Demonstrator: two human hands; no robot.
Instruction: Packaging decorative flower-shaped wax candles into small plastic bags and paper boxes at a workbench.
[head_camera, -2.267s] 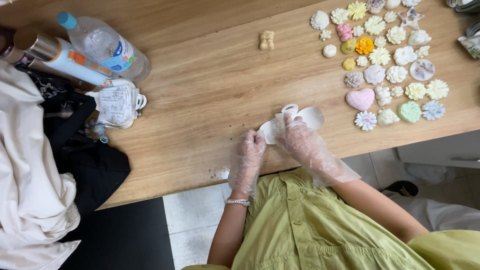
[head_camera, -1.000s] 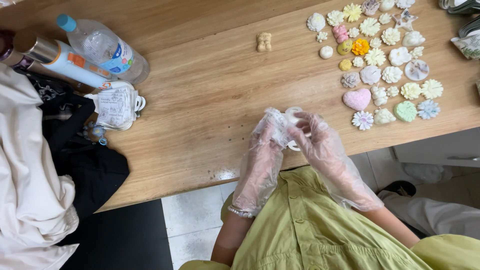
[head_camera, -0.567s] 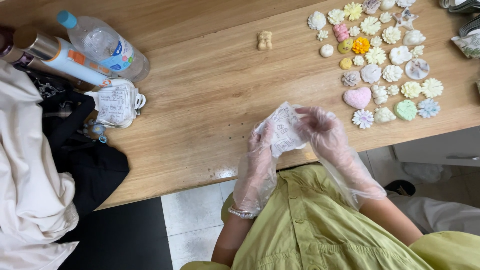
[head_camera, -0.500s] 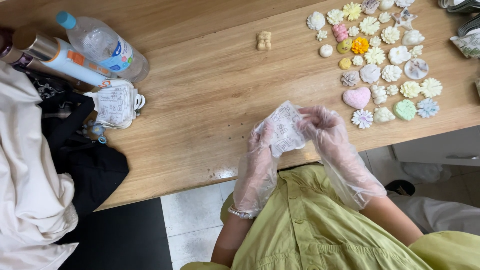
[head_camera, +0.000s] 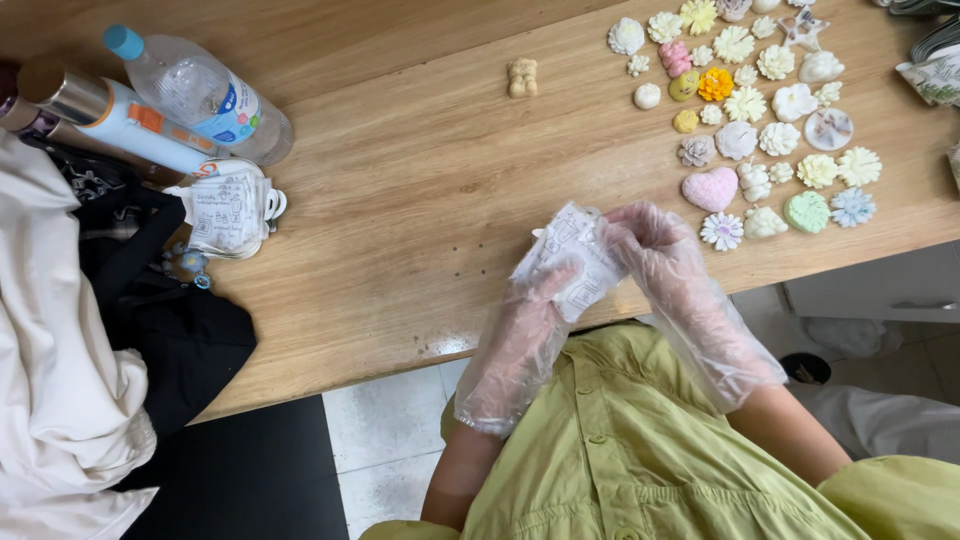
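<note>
Craft workshop: moulded figurines cover wooden table.

Table: light wood grain. Moulded pieces: mostly white and cream; heart pink, one flower orange, one disc mint green. Shirt: yellow-green. Bottle cap: blue. Packet: white, faint print, possibly grey.

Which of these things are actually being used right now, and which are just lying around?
In use:
left hand and right hand, both gloved
small clear packet held between them

Lying about:
moulded pastel shapes
little bear figure
water bottle
tube
black bag
</note>
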